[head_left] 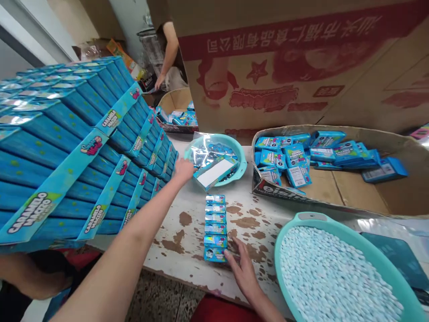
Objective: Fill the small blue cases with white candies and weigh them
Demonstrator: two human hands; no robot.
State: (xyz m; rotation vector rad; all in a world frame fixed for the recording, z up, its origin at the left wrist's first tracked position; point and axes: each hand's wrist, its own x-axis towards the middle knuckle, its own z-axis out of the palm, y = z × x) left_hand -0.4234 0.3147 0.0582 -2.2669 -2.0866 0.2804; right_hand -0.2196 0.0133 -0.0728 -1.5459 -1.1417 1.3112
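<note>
My left hand (184, 171) reaches forward, its fingers closed at the left end of a blue open display box (216, 173) with a white inside and a clear flap. That box is tilted over a round turquoise basin (241, 163), which contains small shiny pieces. Nearer to me, several small blue candy boxes (215, 229) lie in a neat column on the stained white table (187, 197). My right hand (246, 273) rests beside the nearest box, thumb touching its right end and fingers apart.
Filled blue display boxes (97, 147) form a tall stack at left. A cardboard tray (351, 188) of loose candy boxes stands at right, before a large carton (284, 67). A turquoise basin (279, 250) of pale blue candies sits near right. Another person's arm (170, 47) shows behind.
</note>
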